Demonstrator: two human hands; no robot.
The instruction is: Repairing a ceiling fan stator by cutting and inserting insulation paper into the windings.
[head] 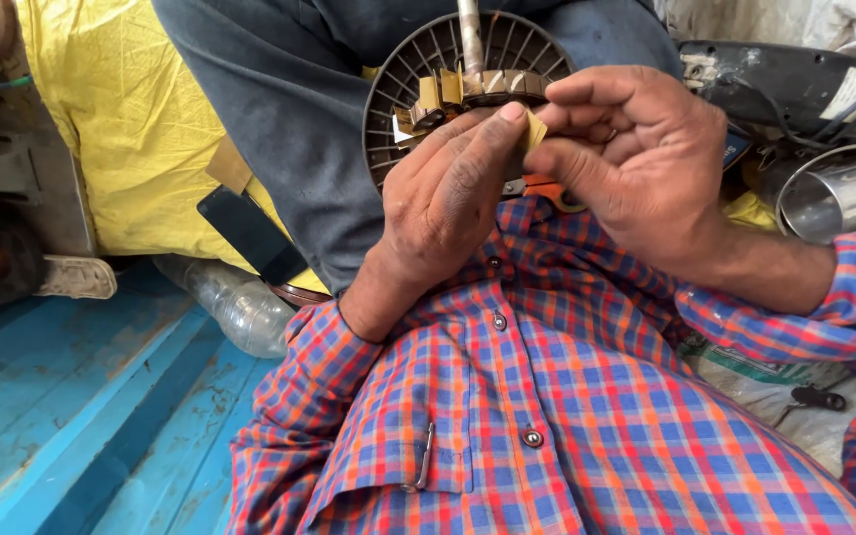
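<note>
Here, the slotted motor core [468,89] lay at twelve o'clock from both hands; the left hand [443,203] (nearer) pinched a yellowish paper strip [533,131], the right hand [636,159] curled closed beside it.

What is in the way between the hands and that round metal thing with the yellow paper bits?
Nothing visible. The left hand and right hand are already at the round motor core, pinching a yellow paper strip against its slotted ring. The fingers cover the exact contact spot.
</note>
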